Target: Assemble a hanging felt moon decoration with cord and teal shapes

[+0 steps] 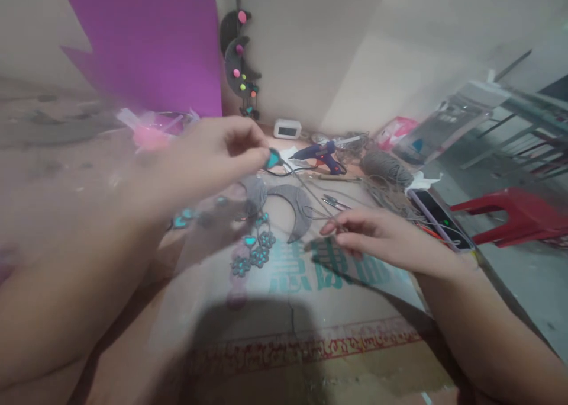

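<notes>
My left hand [217, 156] is raised over the work surface with its fingertips pinched on a small teal bead-like piece [273, 158]. A thin grey cord [306, 187] runs from that piece down to my right hand [377, 236], which hovers low with its fingers loosely curled and pinches the cord's other end. Below them lies a grey crescent-shaped piece [296, 206] wrapped in yarn. Beside it lie several small grey-and-teal flower and heart pieces [254, 252].
A blue glue gun [320, 154], a ball of grey yarn [385, 166], scissors [333, 202], a phone [437, 217] and a small white clock [287, 128] lie at the back. A purple sheet [151, 44] and finished crescents [237, 55] lean on the wall. A red stool [515, 215] stands right.
</notes>
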Motion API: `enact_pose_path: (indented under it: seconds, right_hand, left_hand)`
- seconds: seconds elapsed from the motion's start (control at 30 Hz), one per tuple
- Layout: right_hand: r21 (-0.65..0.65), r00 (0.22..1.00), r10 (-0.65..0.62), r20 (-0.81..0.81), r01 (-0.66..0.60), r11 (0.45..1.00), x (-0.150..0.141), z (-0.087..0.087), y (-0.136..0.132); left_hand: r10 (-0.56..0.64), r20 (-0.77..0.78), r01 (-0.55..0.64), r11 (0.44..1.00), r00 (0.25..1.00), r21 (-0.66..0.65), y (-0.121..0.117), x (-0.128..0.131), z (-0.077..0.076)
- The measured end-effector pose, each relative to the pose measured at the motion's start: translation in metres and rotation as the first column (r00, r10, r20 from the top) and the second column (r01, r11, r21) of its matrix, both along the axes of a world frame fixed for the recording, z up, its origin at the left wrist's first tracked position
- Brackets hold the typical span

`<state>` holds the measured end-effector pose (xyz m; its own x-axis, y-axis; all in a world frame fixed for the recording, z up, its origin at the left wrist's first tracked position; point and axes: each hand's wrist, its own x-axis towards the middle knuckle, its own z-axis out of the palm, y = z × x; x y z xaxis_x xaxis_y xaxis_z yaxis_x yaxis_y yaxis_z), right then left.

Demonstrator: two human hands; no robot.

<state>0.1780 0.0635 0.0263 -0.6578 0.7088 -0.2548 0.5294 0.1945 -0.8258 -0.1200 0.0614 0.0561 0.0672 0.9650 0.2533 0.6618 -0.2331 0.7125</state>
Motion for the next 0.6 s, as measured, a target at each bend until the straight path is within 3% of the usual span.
enact_pose_path:
  seconds: [0.1,0.2,0.27,0.33,0.43,0.5,0.6]
  right_hand:
    - [-0.020,0.960,0.250,0.125,-0.250,0.968,0.021,0.030,-0.003]
    - [-0.121,0.831,0.556,0.020,-0.550,0.826,0.030,0.050,-0.010]
    - [-0.102,0.781,0.624,0.022,-0.619,0.778,0.032,0.053,-0.012]
    - [-0.007,0.829,0.532,0.172,-0.539,0.842,0.033,0.048,-0.009]
    - [0.184,0.873,0.266,0.408,-0.364,0.913,0.037,0.028,0.005]
    - [0.284,0.864,0.136,0.485,-0.303,0.910,0.040,0.013,0.016]
    - [0.473,0.856,-0.065,0.512,-0.218,0.854,0.039,-0.007,0.029]
  left_hand:
    - [0.126,0.015,-0.127,0.990,0.992,0.059,-0.002,-0.011,0.011]
    - [0.276,0.045,-0.279,0.956,0.960,0.095,-0.007,-0.015,0.020]
    - [0.344,0.067,-0.349,0.932,0.937,0.093,-0.009,-0.017,0.023]
    - [0.349,0.097,-0.358,0.929,0.932,0.099,-0.008,-0.019,0.023]
    - [0.299,0.157,-0.318,0.941,0.941,0.115,-0.006,-0.023,0.021]
    - [0.283,0.168,-0.303,0.946,0.944,0.112,-0.006,-0.023,0.021]
    - [0.291,0.152,-0.306,0.948,0.945,0.088,-0.009,-0.020,0.024]
